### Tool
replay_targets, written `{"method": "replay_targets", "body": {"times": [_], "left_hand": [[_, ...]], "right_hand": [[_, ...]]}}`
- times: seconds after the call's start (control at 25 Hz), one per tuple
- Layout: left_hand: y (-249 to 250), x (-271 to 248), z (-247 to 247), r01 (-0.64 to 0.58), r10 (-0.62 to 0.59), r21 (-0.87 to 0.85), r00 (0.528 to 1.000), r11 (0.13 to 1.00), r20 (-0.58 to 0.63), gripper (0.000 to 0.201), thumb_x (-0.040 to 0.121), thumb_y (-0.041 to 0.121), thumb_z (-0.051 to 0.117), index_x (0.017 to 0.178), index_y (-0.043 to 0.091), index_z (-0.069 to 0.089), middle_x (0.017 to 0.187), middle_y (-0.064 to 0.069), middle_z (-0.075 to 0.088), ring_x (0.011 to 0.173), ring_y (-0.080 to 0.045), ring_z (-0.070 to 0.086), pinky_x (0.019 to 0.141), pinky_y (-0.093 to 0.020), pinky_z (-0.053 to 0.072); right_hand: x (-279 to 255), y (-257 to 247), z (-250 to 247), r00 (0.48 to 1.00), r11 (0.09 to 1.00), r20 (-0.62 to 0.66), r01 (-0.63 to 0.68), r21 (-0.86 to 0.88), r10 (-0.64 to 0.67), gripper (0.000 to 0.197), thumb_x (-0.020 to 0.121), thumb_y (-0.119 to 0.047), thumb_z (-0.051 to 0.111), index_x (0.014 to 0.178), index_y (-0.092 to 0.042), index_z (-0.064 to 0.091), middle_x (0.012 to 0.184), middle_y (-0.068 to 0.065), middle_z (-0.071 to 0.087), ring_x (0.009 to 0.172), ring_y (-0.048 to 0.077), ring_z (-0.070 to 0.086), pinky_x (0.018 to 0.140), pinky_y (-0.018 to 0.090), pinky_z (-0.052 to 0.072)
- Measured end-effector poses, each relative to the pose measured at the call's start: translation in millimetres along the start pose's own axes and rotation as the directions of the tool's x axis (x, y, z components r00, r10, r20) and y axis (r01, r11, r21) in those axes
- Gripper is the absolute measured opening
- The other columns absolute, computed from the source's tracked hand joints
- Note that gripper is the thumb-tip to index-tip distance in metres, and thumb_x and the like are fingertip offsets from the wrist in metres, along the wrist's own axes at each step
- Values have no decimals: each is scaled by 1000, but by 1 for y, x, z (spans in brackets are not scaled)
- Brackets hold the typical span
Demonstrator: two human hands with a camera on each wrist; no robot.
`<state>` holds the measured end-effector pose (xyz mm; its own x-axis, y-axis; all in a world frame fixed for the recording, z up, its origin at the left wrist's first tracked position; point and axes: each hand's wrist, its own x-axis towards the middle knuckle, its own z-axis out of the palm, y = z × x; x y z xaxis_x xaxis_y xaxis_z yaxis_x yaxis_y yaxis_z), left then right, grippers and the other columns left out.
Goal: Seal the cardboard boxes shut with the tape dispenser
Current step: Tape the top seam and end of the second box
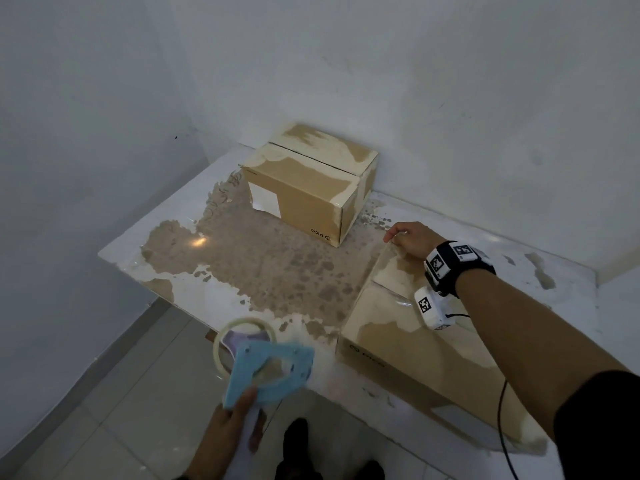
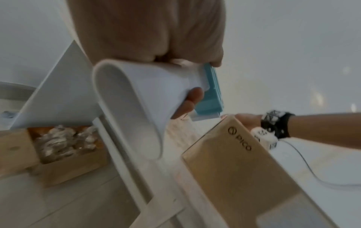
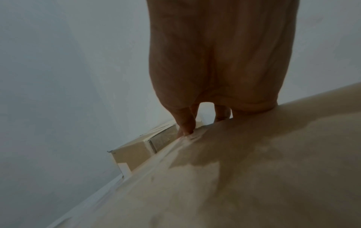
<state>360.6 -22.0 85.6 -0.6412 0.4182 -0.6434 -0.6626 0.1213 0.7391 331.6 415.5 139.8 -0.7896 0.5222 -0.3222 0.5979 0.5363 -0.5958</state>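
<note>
Near the table's right front lies a flat cardboard box (image 1: 415,348), with a strip of clear tape (image 1: 394,271) running along its top seam. My right hand (image 1: 407,239) reaches across it, fingers curled over the far edge at the tape's end; the right wrist view shows a fingertip (image 3: 185,131) on the crumpled tape. A second, taller box (image 1: 304,188) stands at the back by the wall, flaps down, with a dark seam line. My left hand (image 1: 228,431) grips the white handle of the blue tape dispenser (image 1: 266,368), held off the table's front edge, apart from both boxes.
The table (image 1: 242,265) has a worn, patchy top and sits in a corner of white walls. The floor below is tiled. In the left wrist view an open box of wrapped items (image 2: 64,141) sits low at the left. A black cable (image 1: 502,427) hangs from my right arm.
</note>
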Motion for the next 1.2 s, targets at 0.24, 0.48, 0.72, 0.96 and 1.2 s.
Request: {"method": "replay_targets", "body": {"times": [0.24,0.48,0.72,0.96,1.2], "left_hand": [[43,44,84,53,9,-385,988,921,157,56,83,58,50,104,8,66,57,-3,46,45,-14,47,89,-62,47],[51,61,114,67,-3,-437,989,897,146,58,90,61,38,104,11,63,55,1,48,44,-11,48,93,-61,43],[49,71,121,50,-40,-433,999,900,31,62,88,68,39,109,15,62,63,2,54,58,-15,55,54,-40,57],[54,68,115,25,14,-416,996,909,90,53,92,63,30,99,20,61,78,-4,52,71,-21,50,92,-58,43],[53,89,88,77,-33,-395,992,916,119,56,88,64,34,109,19,59,106,-10,57,90,-30,53,97,-64,41]], "right_hand": [[-4,6,-3,996,978,6,88,-187,-88,31,93,-8,42,102,-18,70,108,8,63,98,28,61,79,29,41],[-43,-16,16,915,687,91,357,-633,-392,23,87,-20,56,97,-34,71,123,0,57,113,24,49,101,43,34],[-120,-28,69,806,584,246,567,-580,-538,27,91,-28,48,108,-34,67,116,-8,67,117,20,53,102,43,35],[-145,-28,87,842,658,275,536,-530,-464,31,92,-47,41,115,-42,62,121,-9,60,129,23,44,105,51,35],[-150,-49,98,914,710,270,404,-577,-301,31,95,-45,43,115,-37,64,124,0,48,131,23,30,115,57,13]]}}
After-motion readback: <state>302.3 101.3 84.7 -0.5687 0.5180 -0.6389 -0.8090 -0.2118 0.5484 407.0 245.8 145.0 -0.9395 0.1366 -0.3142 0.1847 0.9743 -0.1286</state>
